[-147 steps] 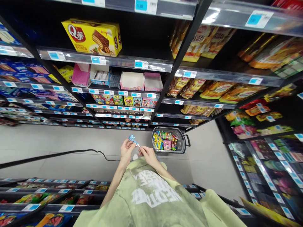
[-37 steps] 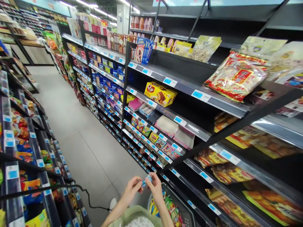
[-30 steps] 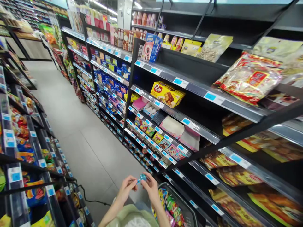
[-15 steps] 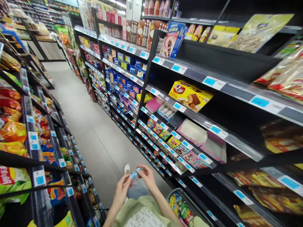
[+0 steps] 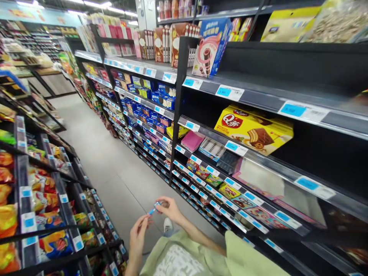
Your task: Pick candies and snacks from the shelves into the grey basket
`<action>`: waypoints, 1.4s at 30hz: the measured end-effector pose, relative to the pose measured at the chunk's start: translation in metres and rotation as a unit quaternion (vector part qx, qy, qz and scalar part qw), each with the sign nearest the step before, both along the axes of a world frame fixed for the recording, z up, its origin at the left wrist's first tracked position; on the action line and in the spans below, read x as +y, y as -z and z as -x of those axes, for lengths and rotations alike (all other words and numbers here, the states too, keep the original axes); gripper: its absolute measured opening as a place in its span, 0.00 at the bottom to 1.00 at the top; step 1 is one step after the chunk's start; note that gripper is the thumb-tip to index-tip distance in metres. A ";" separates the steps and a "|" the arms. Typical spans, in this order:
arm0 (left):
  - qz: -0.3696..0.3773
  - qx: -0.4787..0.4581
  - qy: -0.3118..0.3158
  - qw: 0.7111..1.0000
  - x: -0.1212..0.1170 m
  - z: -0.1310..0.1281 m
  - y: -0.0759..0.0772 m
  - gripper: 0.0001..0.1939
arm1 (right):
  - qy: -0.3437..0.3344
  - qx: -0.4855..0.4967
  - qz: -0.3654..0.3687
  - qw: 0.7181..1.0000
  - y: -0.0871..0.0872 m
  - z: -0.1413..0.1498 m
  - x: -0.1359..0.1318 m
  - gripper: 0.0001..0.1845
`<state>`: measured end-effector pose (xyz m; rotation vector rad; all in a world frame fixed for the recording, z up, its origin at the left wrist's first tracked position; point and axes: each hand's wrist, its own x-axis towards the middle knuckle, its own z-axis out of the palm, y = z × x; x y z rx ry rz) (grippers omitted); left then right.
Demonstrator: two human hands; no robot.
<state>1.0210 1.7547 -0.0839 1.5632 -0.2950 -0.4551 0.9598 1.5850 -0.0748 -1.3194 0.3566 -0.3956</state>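
Low in the head view, my two hands hold a small blue-wrapped lollipop between them over the grey aisle floor. My left hand pinches the lower end of its stick with the fingers curled. Fingers of my right hand are closed around the wrapped head of the candy. My pale green shirt fills the bottom of the view, and a white shoe shows just below the hands.
Black shelving with blue price tags runs along the right, carrying a yellow cake box, a pink box and small candy packs. A snack-bag rack stands close on the left. The grey floor aisle stretches ahead.
The camera has swung up and left from the floor basket to look along the aisle. The basket has left the view. Both hands have stayed on the lollipop, now slightly further apart.
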 end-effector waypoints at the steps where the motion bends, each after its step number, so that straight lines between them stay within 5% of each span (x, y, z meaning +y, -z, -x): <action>1: 0.005 0.003 -0.008 1.000 -0.007 -0.008 -0.003 0.30 | -0.001 0.004 0.000 1.000 -0.004 -0.007 -0.007 0.29; 5: 0.007 0.041 0.005 0.999 -0.039 -0.027 -0.010 0.35 | 0.012 0.016 0.007 1.000 -0.014 -0.020 -0.032 0.28; 10: -0.021 0.006 0.067 0.997 -0.073 -0.038 -0.005 0.27 | 0.072 0.012 -0.009 0.997 -0.007 -0.017 -0.048 0.25; 15: -0.031 -0.091 0.124 0.988 -0.090 -0.056 -0.001 0.15 | 0.145 0.014 -0.048 0.988 0.004 -0.017 -0.052 0.23; 20: -0.026 -0.120 0.181 0.976 -0.101 -0.083 -0.005 0.13 | 0.173 0.035 -0.073 0.982 -0.004 -0.040 -0.059 0.26; 30: -0.028 0.021 0.184 0.982 -0.128 -0.197 -0.036 0.23 | 0.144 -0.054 -0.030 0.988 -0.038 -0.127 -0.077 0.25; 34: -0.014 0.057 0.255 0.965 -0.135 -0.234 -0.046 0.25 | 0.134 -0.075 0.011 0.988 -0.047 -0.147 -0.080 0.25; 39: -0.002 0.127 0.396 0.909 -0.142 -0.255 -0.042 0.27 | 0.243 -0.059 0.041 0.967 -0.049 -0.145 -0.091 0.21; 42: -0.041 0.159 0.426 0.890 -0.143 -0.261 -0.038 0.31 | 0.381 -0.086 0.035 0.920 -0.058 -0.126 -0.106 0.22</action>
